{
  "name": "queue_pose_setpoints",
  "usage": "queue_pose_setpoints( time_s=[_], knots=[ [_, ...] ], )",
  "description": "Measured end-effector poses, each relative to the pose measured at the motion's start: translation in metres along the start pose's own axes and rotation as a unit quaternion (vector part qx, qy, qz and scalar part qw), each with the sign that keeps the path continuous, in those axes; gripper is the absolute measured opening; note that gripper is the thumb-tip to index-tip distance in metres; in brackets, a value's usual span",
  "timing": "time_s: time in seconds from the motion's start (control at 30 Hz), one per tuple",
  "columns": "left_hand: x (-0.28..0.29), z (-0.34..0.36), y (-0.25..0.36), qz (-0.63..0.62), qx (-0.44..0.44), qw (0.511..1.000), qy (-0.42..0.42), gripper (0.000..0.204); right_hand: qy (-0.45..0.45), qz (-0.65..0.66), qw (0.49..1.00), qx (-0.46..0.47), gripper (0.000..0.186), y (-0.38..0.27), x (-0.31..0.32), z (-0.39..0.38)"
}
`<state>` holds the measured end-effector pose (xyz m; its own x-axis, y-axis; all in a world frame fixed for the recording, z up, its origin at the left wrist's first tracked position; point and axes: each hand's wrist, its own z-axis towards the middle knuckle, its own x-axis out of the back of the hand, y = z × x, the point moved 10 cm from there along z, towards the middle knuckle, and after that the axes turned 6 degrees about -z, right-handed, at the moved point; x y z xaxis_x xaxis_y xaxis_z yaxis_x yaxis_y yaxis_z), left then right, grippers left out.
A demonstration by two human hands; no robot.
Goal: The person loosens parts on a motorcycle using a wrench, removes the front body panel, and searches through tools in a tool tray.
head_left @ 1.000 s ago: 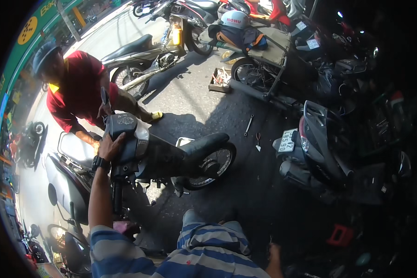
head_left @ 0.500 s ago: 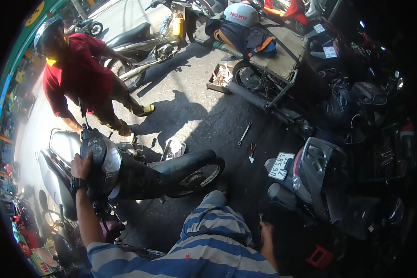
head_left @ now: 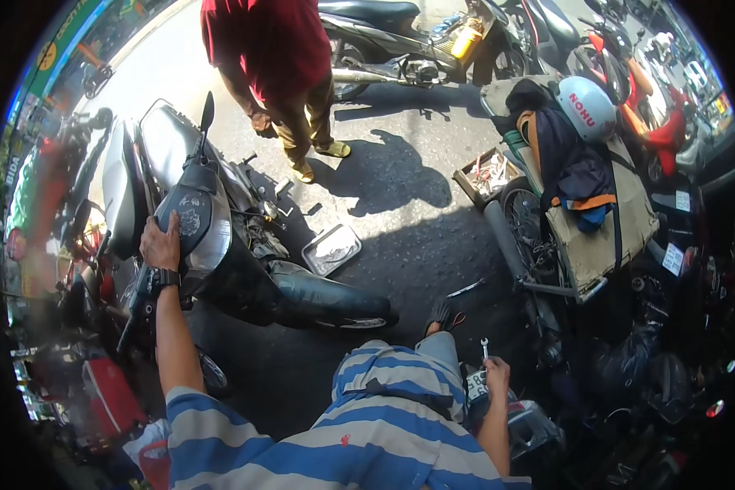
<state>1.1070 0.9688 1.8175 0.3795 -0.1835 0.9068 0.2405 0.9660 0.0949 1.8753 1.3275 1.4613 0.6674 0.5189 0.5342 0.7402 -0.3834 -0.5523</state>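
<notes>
Left hand (head_left: pixel 161 244): touching motorbike (head_left: pixel 224 278) stretching rightward of fingers (grip? can't tell).
Right hand (head_left: pixel 496 379): clutching 1 wrench (head_left: pixel 485 349), jutting forward!

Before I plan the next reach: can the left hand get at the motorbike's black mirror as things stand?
Probably yes. The left hand rests on the front cover, the mirror stands just beyond, and nothing visible seems to block the way; the wrench is in the right hand.
</notes>
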Motion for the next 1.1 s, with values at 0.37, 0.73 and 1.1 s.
queue_pose_setpoints(
  time_s=[0.37,0.73,1.1],
  knots=[
    [-0.098,0.152,0.062,0.038,0.115,0.988,0.1,0.065,-0.13,-0.098,0.986,-0.041,0.016,-0.247,0.007,0.268],
    [-0.247,0.41,-0.08,-0.052,0.157,0.98,0.114,0.039,-0.227,-0.339,0.91,0.071,0.019,-0.691,-0.445,0.39],
    [-0.357,0.551,-0.301,-0.01,0.304,0.937,0.172,0.03,-0.342,-0.4,0.779,0.342,0.021,-1.023,-0.972,0.295]
  ],
)
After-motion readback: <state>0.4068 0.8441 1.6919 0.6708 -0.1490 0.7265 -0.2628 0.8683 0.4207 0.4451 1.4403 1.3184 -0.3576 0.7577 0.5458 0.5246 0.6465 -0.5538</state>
